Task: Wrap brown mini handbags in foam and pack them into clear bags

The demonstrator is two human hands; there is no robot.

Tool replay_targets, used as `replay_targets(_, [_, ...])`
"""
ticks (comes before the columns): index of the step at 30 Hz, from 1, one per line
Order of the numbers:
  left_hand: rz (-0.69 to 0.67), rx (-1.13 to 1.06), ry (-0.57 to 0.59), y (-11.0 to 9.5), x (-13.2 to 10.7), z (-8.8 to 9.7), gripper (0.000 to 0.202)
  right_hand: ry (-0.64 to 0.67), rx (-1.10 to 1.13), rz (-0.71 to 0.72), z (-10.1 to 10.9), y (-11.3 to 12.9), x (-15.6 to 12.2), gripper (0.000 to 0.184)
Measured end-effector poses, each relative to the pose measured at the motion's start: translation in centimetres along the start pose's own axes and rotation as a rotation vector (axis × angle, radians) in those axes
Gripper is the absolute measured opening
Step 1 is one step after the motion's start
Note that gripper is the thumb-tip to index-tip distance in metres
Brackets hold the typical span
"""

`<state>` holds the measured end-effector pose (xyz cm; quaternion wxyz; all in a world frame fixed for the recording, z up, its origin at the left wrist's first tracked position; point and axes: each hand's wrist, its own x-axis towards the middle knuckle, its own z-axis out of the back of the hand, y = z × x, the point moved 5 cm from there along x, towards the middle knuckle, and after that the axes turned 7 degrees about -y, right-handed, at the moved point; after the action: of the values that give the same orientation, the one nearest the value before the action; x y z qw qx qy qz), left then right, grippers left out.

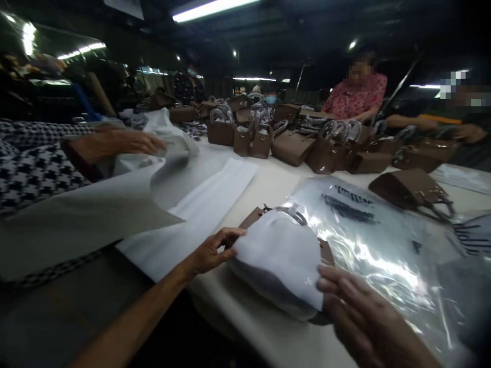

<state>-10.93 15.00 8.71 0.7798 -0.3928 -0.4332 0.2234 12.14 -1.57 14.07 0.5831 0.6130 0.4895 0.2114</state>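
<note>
A brown handbag (327, 251) lies in front of me on the table, its handle pointing away. A white sheet (282, 243) covers most of its upper face, and a pale, rounded bulge shows below the sheet. My left hand (213, 250) grips the bag's left edge, thumb and forefinger around the corner at the sheet's border. At the opposite side, my right hand (356, 304) has its fingers stretched out against the sheet's right edge; it is slightly blurred. Part of the handbag is hidden under the sheet.
Clear plastic bags (368, 240) with dark print lie to the right, beside another brown handbag (410, 189). Several handbags (261, 140) with wrapped handles line the back. White sheets (203, 204) lie left, near a co-worker's hand (118, 143). A person in pink (356, 92) is across the table.
</note>
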Motion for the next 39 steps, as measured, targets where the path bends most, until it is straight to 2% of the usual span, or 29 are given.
replay_targets(2, [-0.017, -0.031, -0.018, -0.1, -0.4, 0.0, 0.039, 0.150, 0.027, -0.125, -7.6, -1.6, -1.1, 0.038])
replay_targets(3, [-0.036, -0.049, -0.029, -0.1, -0.5, 0.0, 0.040, 0.184, 0.047, -0.164, -10.2, -2.5, -1.3, 0.038])
replay_targets(5, [-0.086, -0.084, -0.039, 0.0, -0.7, 0.1, 0.042, 0.205, 0.090, -0.204, -13.3, -4.2, -0.9, 0.035])
replay_targets(7, [-0.152, -0.102, -0.022, -0.1, -0.6, 0.2, 0.043, 0.189, 0.109, -0.212, -14.0, -5.5, 0.2, 0.032])
replay_targets(10, [-0.243, -0.070, 0.050, -0.5, -0.5, 0.1, 0.039, 0.153, 0.089, -0.196, -13.4, -6.5, 1.3, 0.030])
replay_targets(13, [-0.241, 0.009, 0.107, -0.5, -0.4, 0.0, 0.031, 0.113, 0.058, -0.200, -13.0, -6.8, 1.2, 0.032])
replay_targets(16, [-0.237, 0.019, 0.114, -0.5, -0.4, 0.0, 0.030, 0.061, 0.057, -0.196, -12.9, -7.5, 0.4, 0.038])
replay_targets(21, [-0.212, -0.045, 0.086, -0.5, -0.2, 0.0, 0.029, -0.031, 0.105, -0.078, -12.7, -9.1, -0.4, 0.052])
replay_targets(23, [-0.199, -0.060, 0.073, -0.4, -0.3, -0.1, 0.028, -0.048, 0.113, -0.052, -12.6, -9.9, -0.4, 0.052])
replay_targets(27, [-0.176, -0.045, 0.088, -0.1, -0.5, -0.5, 0.028, -0.032, 0.190, -0.023, -12.8, -11.2, -0.9, 0.039])
replay_targets(29, [-0.157, -0.032, 0.103, 0.2, -0.5, -0.6, 0.027, 0.014, 0.220, -0.045, -12.8, -11.5, -1.7, 0.036])
replay_targets(31, [-0.143, -0.005, 0.121, 0.4, -0.5, -0.7, 0.027, 0.087, 0.148, -0.104, -12.4, -11.4, -2.7, 0.037])
replay_targets(33, [-0.136, 0.027, 0.131, 0.6, -0.5, -0.9, 0.028, 0.081, 0.004, -0.076, -10.6, -9.9, -3.5, 0.036])
replay_targets(34, [-0.138, 0.041, 0.130, 0.5, -0.5, -0.9, 0.028, 0.013, -0.063, 0.022, -8.9, -8.3, -3.6, 0.034])
replay_targets(37, [-0.165, 0.077, 0.099, 0.4, -0.7, -1.0, 0.030, -0.384, -0.153, 0.540, -2.4, -2.2, -3.4, 0.025])
replay_targets(38, [-0.182, 0.092, 0.087, 0.3, -0.8, -1.0, 0.031, -0.498, -0.168, 0.673, -0.4, -0.9, -3.0, 0.025])
replay_targets(39, [-0.201, 0.110, 0.080, 0.3, -0.8, -1.2, 0.034, -0.571, -0.193, 0.742, 1.1, -0.2, -2.3, 0.027])
